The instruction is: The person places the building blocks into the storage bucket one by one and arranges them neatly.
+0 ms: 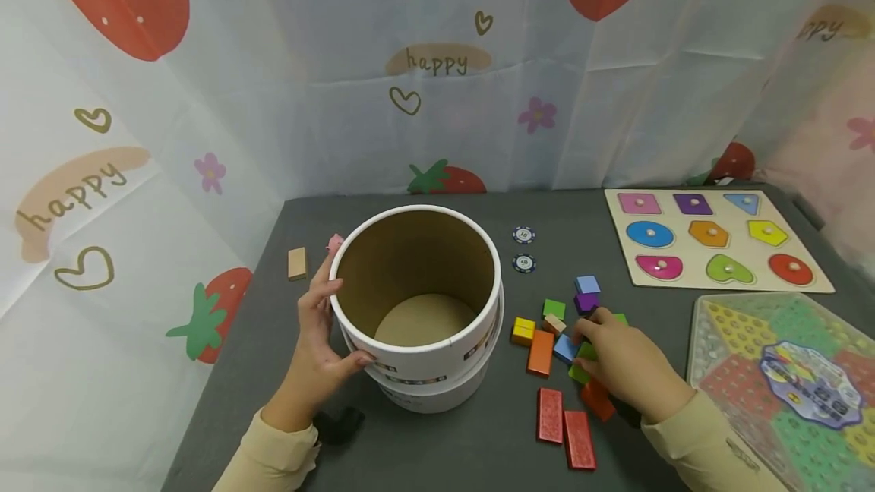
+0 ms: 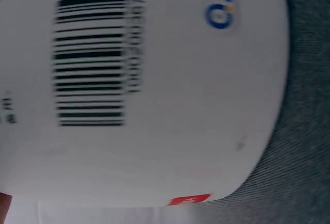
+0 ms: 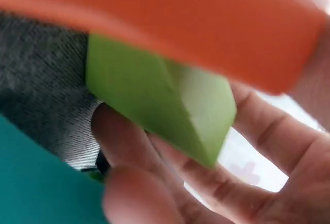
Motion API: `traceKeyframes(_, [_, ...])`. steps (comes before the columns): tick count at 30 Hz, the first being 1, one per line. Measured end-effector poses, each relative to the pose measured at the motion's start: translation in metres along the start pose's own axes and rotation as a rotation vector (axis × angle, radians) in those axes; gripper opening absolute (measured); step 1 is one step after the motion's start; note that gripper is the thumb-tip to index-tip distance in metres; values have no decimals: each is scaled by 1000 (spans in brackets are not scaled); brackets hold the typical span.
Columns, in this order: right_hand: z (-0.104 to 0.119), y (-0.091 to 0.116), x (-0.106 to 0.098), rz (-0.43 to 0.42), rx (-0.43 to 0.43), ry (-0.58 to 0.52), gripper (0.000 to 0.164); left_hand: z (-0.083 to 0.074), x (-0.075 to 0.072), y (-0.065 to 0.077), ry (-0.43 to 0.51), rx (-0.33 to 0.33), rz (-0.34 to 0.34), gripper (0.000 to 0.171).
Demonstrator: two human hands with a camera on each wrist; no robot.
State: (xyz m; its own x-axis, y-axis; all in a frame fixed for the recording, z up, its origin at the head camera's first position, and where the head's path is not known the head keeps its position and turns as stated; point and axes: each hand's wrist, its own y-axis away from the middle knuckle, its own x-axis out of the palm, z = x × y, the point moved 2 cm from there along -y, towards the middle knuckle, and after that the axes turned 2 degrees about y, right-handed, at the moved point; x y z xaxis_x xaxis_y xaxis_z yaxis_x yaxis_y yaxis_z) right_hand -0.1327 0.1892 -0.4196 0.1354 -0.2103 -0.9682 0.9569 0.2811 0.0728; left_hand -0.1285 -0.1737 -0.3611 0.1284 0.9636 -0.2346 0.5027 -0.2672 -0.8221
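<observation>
My left hand (image 1: 320, 340) holds the white round tub (image 1: 417, 359) at its left side, fingertips at the rim and thumb on the outer wall. The tub stands upright with a brown inside; in the left wrist view its barcoded wall (image 2: 180, 105) fills most of the picture. To the right of the tub, my right hand (image 1: 625, 359) is low over a cluster of coloured blocks. Its fingers curl round a green block (image 3: 139, 84). An orange block (image 3: 206, 22) shows close to the palm, and in the head view it partly hides under the hand.
Around the right hand lie a yellow block (image 1: 522, 331), an orange block (image 1: 540, 353), blue and purple blocks (image 1: 586, 303) and red blocks (image 1: 550, 415). Behind are poker chips (image 1: 524, 235), a shape board (image 1: 724, 238) and a boxed game (image 1: 786, 378). A wooden block (image 1: 297, 263) lies left.
</observation>
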Motion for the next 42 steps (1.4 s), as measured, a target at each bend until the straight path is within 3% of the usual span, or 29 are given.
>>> traceKeyframes(6, [1,-8,-1,25,-47,-68,24,2,1,9,-43,-6,3,88])
traceKeyframes(9, [1,-9,-5,70,-17,-105,23,0,1,9,-41,-30,-3,87])
traceKeyframes(12, [3,-7,-16,57,14,-117,20,-1,2,8,-55,-64,-5,86])
traceKeyframes(15, [8,-3,-37,-59,-14,-103,19,0,4,8,-56,-102,-8,88])
traceKeyframes(18, [24,2,-70,-254,-93,-119,20,14,6,18,-62,-142,-18,93])
traceKeyframes(22, [62,8,-121,-548,-278,-239,29,33,8,36,-60,-193,-45,104])
traceKeyframes(24, [83,6,-137,-612,-389,-289,35,36,10,42,-51,-237,-53,107])
traceKeyframes(27, [110,-7,-145,-559,-526,-322,37,37,16,51,-37,-314,-63,109])
traceKeyframes(29, [123,-20,-142,-485,-570,-286,35,36,17,53,-36,-361,-69,109])
traceKeyframes(32, [135,-37,-136,-395,-606,-217,31,35,18,52,-82,-380,-80,105])
traceKeyframes(38, [145,-49,-124,-275,-652,-138,35,23,18,40,-175,-251,-53,88])
traceKeyframes(40, [144,-45,-121,-298,-673,-135,34,14,19,34,-190,-219,-46,86])
traceKeyframes(42, [139,-37,-119,-388,-693,-154,32,4,19,26,-183,-204,-48,84])
